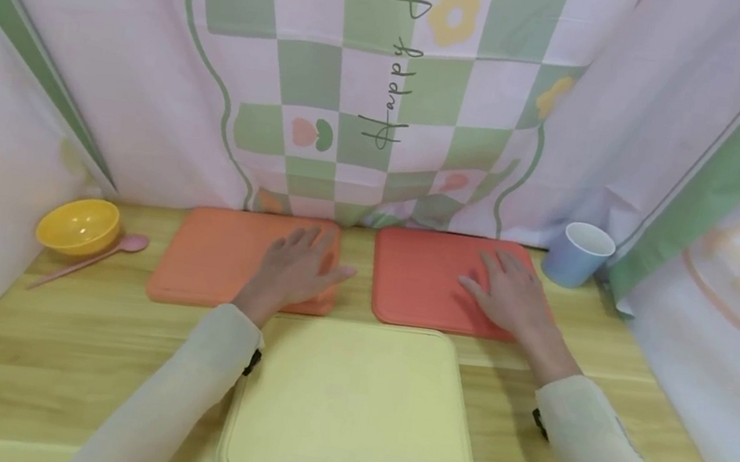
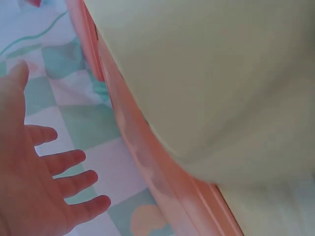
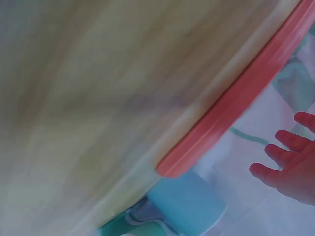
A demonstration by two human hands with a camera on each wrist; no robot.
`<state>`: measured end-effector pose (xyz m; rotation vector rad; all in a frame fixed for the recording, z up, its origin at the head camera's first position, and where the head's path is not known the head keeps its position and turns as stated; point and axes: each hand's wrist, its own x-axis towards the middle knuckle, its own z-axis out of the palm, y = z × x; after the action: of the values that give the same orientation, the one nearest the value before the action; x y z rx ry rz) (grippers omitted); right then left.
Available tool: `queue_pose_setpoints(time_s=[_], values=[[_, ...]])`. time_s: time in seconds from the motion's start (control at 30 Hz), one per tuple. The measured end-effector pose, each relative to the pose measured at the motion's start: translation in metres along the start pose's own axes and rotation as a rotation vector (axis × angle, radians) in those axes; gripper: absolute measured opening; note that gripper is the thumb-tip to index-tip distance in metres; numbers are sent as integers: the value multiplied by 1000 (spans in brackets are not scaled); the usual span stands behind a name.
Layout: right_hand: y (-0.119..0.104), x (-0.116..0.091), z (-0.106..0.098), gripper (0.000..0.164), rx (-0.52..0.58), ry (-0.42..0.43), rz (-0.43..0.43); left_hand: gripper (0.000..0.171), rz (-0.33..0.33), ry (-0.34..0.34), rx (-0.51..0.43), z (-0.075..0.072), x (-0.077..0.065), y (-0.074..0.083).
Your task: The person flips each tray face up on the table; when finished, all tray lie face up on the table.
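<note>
Presently, orange board (image 1: pixel 213 256) lies under left grip (image 1: pixel 295 272), red board (image 1: pixel 415 285) under right grip (image 1: pixel 512 294), both spread, empty, best lowered evenly.

The wooden table (image 1: pixel 61 353) has a yellow bowl (image 1: pixel 79 230) and a pink spoon (image 1: pixel 128 244) on the left, an orange board (image 1: pixel 218 253) and a red board (image 1: pixel 423 282) at the back, a pale yellow board (image 1: pixel 352 410) in front, and a blue cup (image 1: pixel 575 261) on the right.

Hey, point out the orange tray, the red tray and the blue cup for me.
Orange tray (image 1: pixel 218 253), head view: its flat surface, left part.
Red tray (image 1: pixel 421 282), head view: its flat surface, left part.
Blue cup (image 1: pixel 571 262), head view: its outer wall.
</note>
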<state>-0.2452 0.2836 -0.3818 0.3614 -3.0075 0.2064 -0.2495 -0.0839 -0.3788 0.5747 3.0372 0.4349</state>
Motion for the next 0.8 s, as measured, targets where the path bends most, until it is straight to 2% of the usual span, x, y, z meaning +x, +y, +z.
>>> queue_pose_setpoints(time_s=[0.17,0.43,0.6,0.8], values=[[14,0,4,77,-6,-19,44,89,14,-12,0,-1,8,10],[32,4,6,81,-29,-39,53,86,12,-39,-9,2,19,21],[38,8,3,85,28,-97,73,85,15,-37,-60,7,29,24],[44,13,-3,80,129,-127,93,87,-2,-43,-147,10,41,26]])
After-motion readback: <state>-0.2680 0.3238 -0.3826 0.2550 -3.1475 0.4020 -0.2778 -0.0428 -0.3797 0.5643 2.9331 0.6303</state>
